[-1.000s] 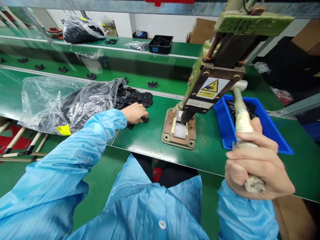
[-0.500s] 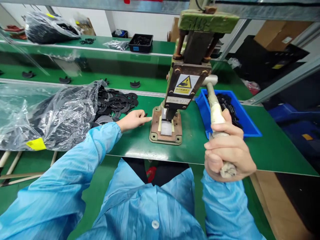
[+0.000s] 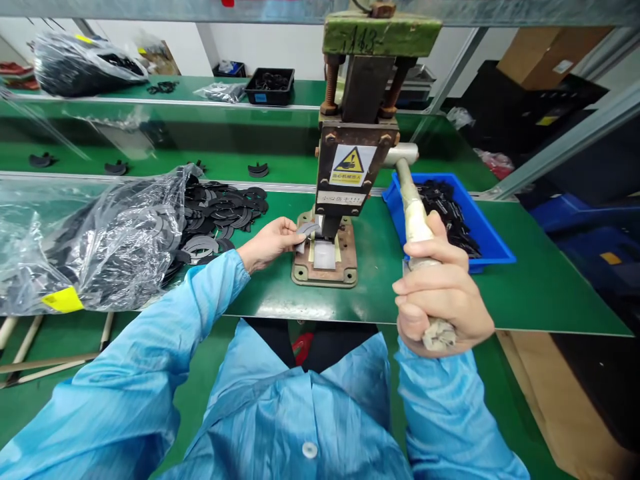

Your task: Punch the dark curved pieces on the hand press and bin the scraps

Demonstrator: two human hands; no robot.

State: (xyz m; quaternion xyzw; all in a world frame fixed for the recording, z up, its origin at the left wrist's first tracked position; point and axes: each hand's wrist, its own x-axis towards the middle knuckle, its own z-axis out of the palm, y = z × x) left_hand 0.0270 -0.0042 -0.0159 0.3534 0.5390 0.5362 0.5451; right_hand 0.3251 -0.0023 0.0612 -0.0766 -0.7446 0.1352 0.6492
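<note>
Black part (image 3: 306,229) pinched by left hand (image 3: 270,241) | right hand (image 3: 440,300) clenched on lever (image 3: 413,217)

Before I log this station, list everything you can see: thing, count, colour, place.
hand press: one, green top and rusty base, centre of the near bench
press lever: one, pale wrapped handle, right of the press
flat part: one, grey-black, at the press base
loose flat parts: a pile, black, left of the press
plastic bag: one, clear, holding black parts, near bench left
blue tray: one, holding black parts, right of the press
black tray: one, far bench
far bag: one, dark, far bench left
cardboard box: one, brown, top right
left hand: pinching the flat part
right hand: grip closed round the press lever
</note>
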